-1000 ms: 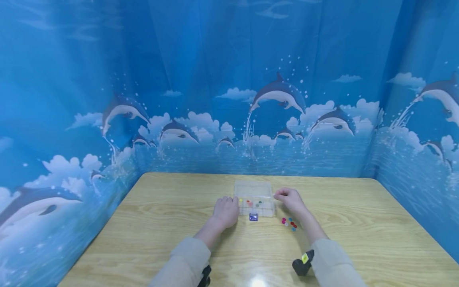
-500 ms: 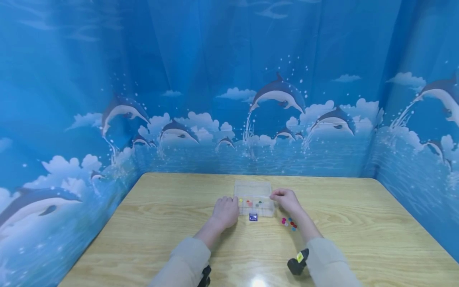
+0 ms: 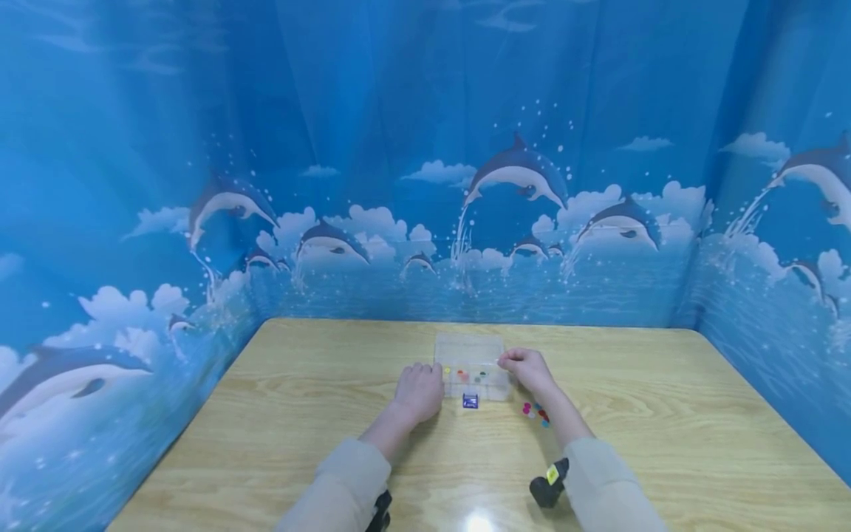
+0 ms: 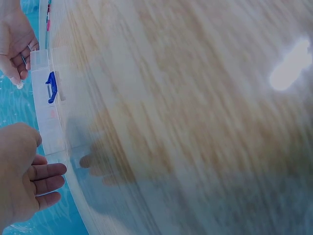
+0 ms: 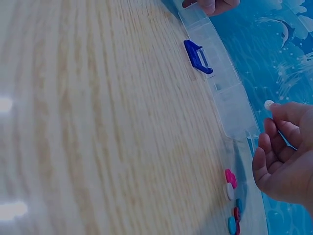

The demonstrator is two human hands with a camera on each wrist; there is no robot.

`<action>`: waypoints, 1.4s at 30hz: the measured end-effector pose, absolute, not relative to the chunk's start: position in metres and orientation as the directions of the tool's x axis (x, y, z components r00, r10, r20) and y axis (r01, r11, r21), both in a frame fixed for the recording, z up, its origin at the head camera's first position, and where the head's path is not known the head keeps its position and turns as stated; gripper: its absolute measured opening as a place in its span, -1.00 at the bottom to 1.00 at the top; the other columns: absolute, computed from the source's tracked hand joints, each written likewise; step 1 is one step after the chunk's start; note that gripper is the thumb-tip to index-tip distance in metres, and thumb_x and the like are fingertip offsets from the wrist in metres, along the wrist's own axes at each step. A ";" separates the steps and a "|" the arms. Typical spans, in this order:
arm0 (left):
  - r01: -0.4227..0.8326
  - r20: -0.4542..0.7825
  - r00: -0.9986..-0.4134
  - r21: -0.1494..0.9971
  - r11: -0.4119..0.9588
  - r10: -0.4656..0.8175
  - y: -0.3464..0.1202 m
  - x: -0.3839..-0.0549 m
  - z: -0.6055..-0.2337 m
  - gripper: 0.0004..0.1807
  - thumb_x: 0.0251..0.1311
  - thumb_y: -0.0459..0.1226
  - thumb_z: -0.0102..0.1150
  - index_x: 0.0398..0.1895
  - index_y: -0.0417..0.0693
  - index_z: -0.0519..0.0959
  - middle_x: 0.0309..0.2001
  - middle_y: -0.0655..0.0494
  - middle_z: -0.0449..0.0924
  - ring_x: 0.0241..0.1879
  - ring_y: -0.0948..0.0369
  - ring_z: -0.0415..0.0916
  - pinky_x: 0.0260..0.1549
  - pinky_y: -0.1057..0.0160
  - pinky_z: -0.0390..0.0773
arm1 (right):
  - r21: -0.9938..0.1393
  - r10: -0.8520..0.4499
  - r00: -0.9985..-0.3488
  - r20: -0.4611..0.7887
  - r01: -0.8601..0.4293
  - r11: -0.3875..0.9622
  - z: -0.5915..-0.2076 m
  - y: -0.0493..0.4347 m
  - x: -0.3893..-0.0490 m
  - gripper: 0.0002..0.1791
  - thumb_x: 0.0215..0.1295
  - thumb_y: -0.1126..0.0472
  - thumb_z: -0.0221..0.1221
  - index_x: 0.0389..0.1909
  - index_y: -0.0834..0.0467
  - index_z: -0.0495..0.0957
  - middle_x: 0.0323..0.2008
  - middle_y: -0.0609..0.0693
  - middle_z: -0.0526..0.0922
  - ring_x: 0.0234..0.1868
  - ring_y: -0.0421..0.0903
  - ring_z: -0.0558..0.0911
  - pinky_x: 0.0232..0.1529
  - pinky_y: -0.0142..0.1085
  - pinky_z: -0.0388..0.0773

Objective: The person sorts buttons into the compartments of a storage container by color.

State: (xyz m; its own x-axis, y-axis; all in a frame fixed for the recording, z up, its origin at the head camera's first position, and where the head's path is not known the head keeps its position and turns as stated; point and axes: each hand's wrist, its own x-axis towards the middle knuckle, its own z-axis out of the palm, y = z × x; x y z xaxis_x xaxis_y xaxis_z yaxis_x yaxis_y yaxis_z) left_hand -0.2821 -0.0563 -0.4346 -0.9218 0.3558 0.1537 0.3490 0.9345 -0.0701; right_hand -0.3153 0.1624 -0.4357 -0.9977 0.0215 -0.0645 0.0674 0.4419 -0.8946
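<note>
A clear plastic compartment box [image 3: 493, 391] lies with its lid raised at the back of the table, holding several small coloured buttons [image 3: 463, 376]. A blue latch [image 5: 197, 57] sticks out from its front edge. My left hand [image 3: 420, 391] holds the box at its left end; in the left wrist view the other fingers [image 4: 49, 184] are loosely bent and the thumb's grip is partly hidden. Over the box's right side, my right hand [image 3: 530, 369] pinches a small white button [image 5: 268, 105] between thumb and forefinger, above the compartments.
Several loose buttons, among them a pink button [image 5: 231, 178] and a white one [image 5: 230, 191], lie on the wooden table [image 3: 665, 421] right of the box, near my right forearm. A blue dolphin-print curtain [image 3: 372, 148] stands behind the table.
My right hand has moved a little left, from beside the box to over its right side, still pinching the white button. The left hand and the box have stayed put.
</note>
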 end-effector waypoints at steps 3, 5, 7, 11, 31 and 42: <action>0.348 0.150 -0.923 -0.070 0.935 0.355 -0.056 -0.283 -0.434 -0.80 0.27 -0.18 0.00 -0.22 -0.13 0.44 -0.41 0.02 0.48 -0.32 0.11 0.43 -0.25 0.18 0.44 | -0.892 0.020 -0.998 -0.063 0.065 0.447 -0.435 0.163 -0.315 -0.78 0.28 0.21 0.09 -0.19 0.30 0.53 -0.11 0.18 0.54 -0.06 0.08 0.45 -0.01 -0.02 0.37; 0.346 0.144 -0.925 -0.071 0.936 0.352 -0.056 -0.283 -0.433 -0.81 0.27 -0.18 -0.01 -0.21 -0.13 0.44 -0.41 0.03 0.48 -0.32 0.12 0.43 -0.25 0.18 0.44 | -0.892 0.027 -0.998 -0.065 0.070 0.447 -0.435 0.163 -0.316 -0.77 0.28 0.20 0.10 -0.18 0.30 0.53 -0.10 0.18 0.54 -0.05 0.09 0.45 0.00 -0.02 0.37; 0.342 0.138 -0.927 -0.070 0.937 0.349 -0.055 -0.283 -0.433 -0.80 0.28 -0.18 -0.02 -0.20 -0.13 0.44 -0.40 0.03 0.48 -0.31 0.12 0.42 -0.24 0.18 0.44 | -0.891 0.033 -0.997 -0.065 0.073 0.448 -0.435 0.164 -0.316 -0.75 0.27 0.19 0.11 -0.17 0.30 0.53 -0.10 0.18 0.54 -0.05 0.09 0.45 0.01 -0.02 0.38; 0.343 0.136 -0.927 -0.071 0.937 0.350 -0.055 -0.284 -0.433 -0.81 0.28 -0.19 -0.02 -0.20 -0.13 0.44 -0.41 0.04 0.47 -0.32 0.12 0.42 -0.25 0.18 0.44 | -0.892 0.048 -0.997 -0.068 0.082 0.445 -0.436 0.166 -0.317 -0.74 0.26 0.20 0.11 -0.15 0.31 0.53 -0.10 0.18 0.54 -0.08 0.06 0.46 -0.05 -0.08 0.41; 0.345 0.140 -0.925 -0.076 0.936 0.352 -0.056 -0.284 -0.436 -0.82 0.26 -0.21 0.00 -0.19 -0.14 0.44 -0.39 0.01 0.48 -0.31 0.11 0.42 -0.23 0.17 0.45 | -0.910 0.038 -0.998 -0.051 0.062 0.410 -0.439 0.193 -0.309 -0.68 0.26 0.17 0.12 -0.09 0.33 0.51 -0.12 0.14 0.56 -0.14 0.00 0.49 -0.15 -0.19 0.46; 0.346 0.132 -0.926 -0.071 0.936 0.352 -0.056 -0.283 -0.435 -0.81 0.27 -0.22 -0.02 -0.17 -0.14 0.44 -0.36 0.01 0.49 -0.29 0.11 0.43 -0.22 0.17 0.45 | -0.900 0.009 -1.000 -0.024 0.025 0.435 -0.436 0.204 -0.303 -0.71 0.26 0.20 0.12 -0.09 0.32 0.49 -0.11 0.14 0.55 -0.09 0.02 0.48 -0.07 -0.14 0.44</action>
